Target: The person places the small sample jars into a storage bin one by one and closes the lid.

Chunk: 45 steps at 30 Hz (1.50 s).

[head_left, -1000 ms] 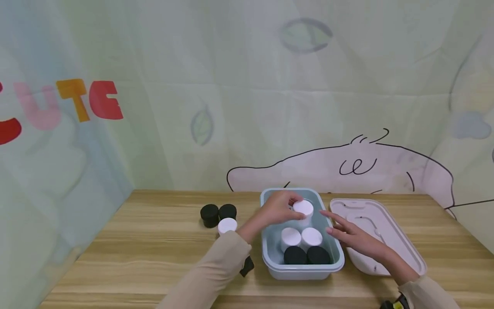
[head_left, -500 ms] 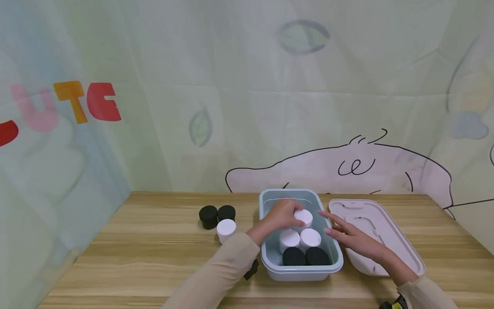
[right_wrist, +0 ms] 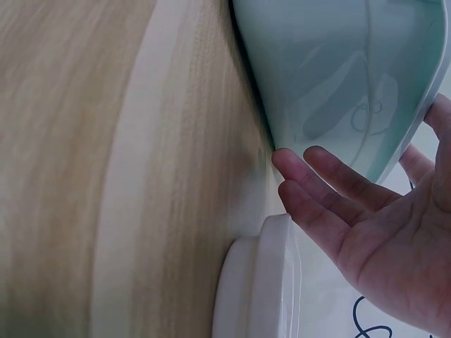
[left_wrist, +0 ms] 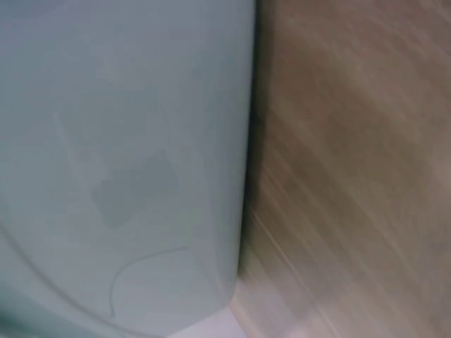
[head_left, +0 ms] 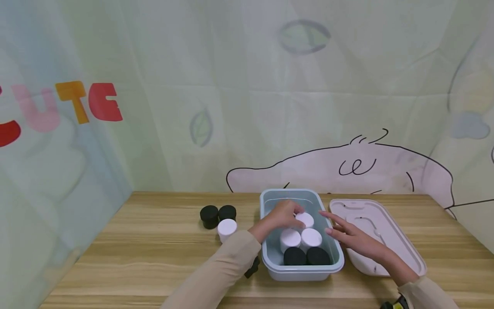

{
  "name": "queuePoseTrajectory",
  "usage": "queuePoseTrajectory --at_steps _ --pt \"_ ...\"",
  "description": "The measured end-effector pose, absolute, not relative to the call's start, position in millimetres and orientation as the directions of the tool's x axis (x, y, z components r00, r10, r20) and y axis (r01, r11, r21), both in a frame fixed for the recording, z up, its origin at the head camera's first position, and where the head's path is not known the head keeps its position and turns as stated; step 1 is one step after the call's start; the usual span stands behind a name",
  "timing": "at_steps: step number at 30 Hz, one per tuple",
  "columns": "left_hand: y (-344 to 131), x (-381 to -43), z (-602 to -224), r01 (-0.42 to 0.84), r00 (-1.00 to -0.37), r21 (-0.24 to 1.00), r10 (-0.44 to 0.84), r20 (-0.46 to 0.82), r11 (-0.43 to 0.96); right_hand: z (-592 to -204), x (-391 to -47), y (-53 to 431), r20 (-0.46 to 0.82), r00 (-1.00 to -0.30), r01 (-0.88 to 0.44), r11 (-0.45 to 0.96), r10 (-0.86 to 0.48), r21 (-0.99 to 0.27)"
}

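Observation:
My left hand (head_left: 284, 214) reaches into the light blue plastic box (head_left: 305, 269) and holds a small round white jar (head_left: 306, 220) between thumb and fingers. Just in front of that jar stand two more white jars (head_left: 290, 238), then two black jars (head_left: 295, 256) at the near end. The lower part of the held jar is hidden. At the box's right long side is my right hand (head_left: 355, 240), its fingers extended; in the right wrist view this hand (right_wrist: 394, 239) is beside the box's outer wall (right_wrist: 324, 91), thumb at the rim. The left wrist view has only box wall (left_wrist: 127, 155) and table.
Left of the box, two black jars (head_left: 209, 216) and a white jar (head_left: 227, 229) stand on the wooden table (head_left: 135, 257). A pale lid (head_left: 386, 231) lies to the right. A printed cloth (head_left: 247, 86) hangs behind.
My left hand has brought the white jar nearer inside the box, lower and close behind the two white jars. The right hand has stayed about where it was.

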<state>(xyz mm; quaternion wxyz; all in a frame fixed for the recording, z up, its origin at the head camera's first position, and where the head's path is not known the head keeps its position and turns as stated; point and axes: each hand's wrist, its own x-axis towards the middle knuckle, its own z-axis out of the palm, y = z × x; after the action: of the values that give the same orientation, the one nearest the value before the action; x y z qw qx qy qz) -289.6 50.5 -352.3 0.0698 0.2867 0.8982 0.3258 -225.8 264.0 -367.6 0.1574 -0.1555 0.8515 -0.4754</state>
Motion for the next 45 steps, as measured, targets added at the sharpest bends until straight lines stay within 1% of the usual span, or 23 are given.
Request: queuePoseTrajectory --at_steps 6,12,18,27,32,36,45 --pt "52.9 -286.8 -349.9 0.416 -0.831 0.647 0.556 -0.015 0.640 -368.4 -225.8 264.5 -0.113 -0.899 -0.125 0.495 -0.424 -0.860" --pt "51.9 -287.0 -350.4 0.430 -0.823 0.638 0.568 -0.014 0.638 -368.8 -225.4 263.7 -0.109 -0.895 -0.130 0.487 -0.433 -0.864" --pt "39.7 -285.0 -339.4 0.430 -0.820 0.673 0.573 0.011 0.602 -369.0 -225.6 263.1 -0.107 -0.891 -0.136 0.485 -0.441 -0.864" --pt "-10.1 -276.6 -313.0 0.448 -0.825 0.740 0.552 0.125 0.502 -365.8 -225.9 262.0 -0.109 -0.899 -0.134 0.504 -0.424 -0.853" --pt "-41.3 -268.1 -304.7 0.401 -0.864 0.769 0.484 0.138 0.498 -365.7 -226.2 262.1 -0.107 -0.901 -0.137 0.509 -0.420 -0.850" --pt "-65.4 -262.5 -305.4 0.344 -0.900 0.804 0.414 0.136 0.485 -366.3 -226.3 262.7 -0.108 -0.900 -0.136 0.507 -0.422 -0.851" --pt "-110.8 -255.9 -322.5 0.380 -0.906 0.784 0.368 0.209 0.490 -366.4 -225.9 262.7 -0.121 -0.903 -0.122 0.515 -0.413 -0.848"
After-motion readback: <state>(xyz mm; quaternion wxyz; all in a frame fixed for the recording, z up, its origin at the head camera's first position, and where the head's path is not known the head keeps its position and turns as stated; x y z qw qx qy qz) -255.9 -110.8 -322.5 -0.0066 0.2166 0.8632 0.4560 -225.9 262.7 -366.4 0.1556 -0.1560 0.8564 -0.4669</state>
